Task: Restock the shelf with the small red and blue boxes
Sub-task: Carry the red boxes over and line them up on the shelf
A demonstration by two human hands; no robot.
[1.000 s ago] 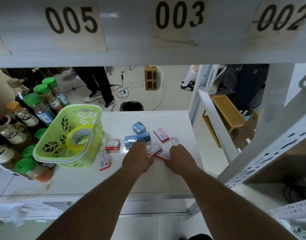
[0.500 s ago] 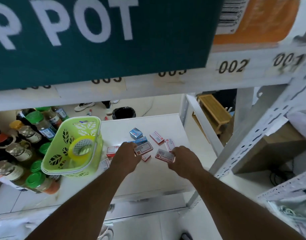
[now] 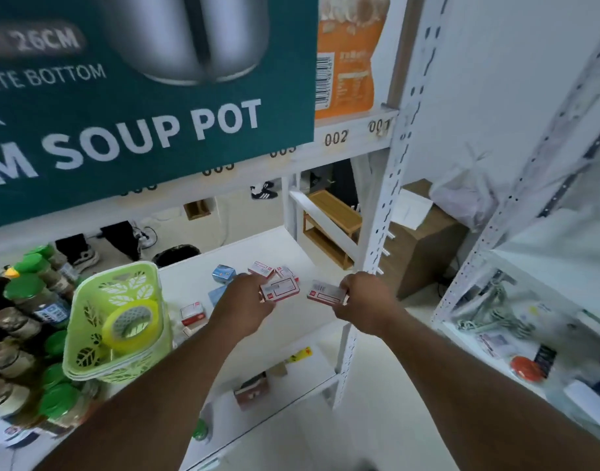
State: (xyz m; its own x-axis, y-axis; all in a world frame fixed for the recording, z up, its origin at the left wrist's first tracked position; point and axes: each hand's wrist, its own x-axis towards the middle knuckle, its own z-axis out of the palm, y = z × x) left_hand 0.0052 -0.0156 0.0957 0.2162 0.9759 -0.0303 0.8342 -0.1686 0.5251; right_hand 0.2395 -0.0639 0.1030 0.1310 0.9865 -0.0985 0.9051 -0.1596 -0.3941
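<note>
My left hand holds a small red and white box lifted above the white shelf. My right hand grips another red and white box at about the same height. On the shelf behind my hands lie more red boxes, a blue box and a second blue box partly hidden by my left hand. One red box lies beside the green basket.
A green plastic basket with a roll of yellow tape stands at the left. Green-lidded spice jars crowd the far left. A teal soup pot carton fills the upper shelf. White uprights stand on the right.
Both hands have lifted a red box each off the shelf and raised them. The camera has tilted upward and to the right, bringing the soup pot carton into view.
</note>
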